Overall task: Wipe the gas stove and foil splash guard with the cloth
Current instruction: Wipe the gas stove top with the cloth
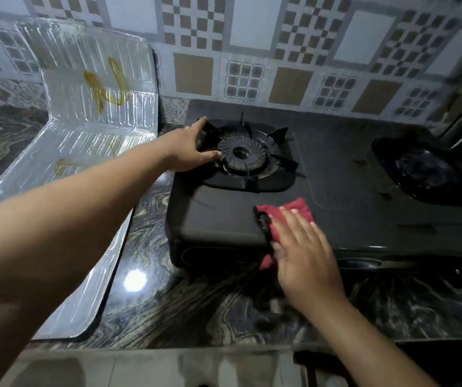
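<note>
Obs: your right hand (305,255) lies flat on the red cloth (285,216), fingers extended and close together, pressing it over the front edge of the black two-burner gas stove (224,213), just right of a black control knob (264,224). Part of the cloth hangs down the stove's front face.

Obs: your left hand (188,148) reaches to the left burner; thumb and fingers are spread around the near-left prong of the black pan-support grate (255,152). Whether they actually clamp it, you cannot tell from this view.

Obs: the ribbed silver foil splash guard (84,129) stands folded on the dark marbled counter (168,297) left of the stove, well apart from the cloth, with yellow-brown smears on both its upright and flat panels. Judged not yet wiped.

Risks:
- Cloth dragging across the knob could turn it and open the gas.
- Lifting the grate one-handed by one prong may tip it or knock the burner ring askew.
- Hard pressure on the thin foil could crumple or tear it.
- Grease from the stove may smear onto the foil unless you refold the cloth.
</note>
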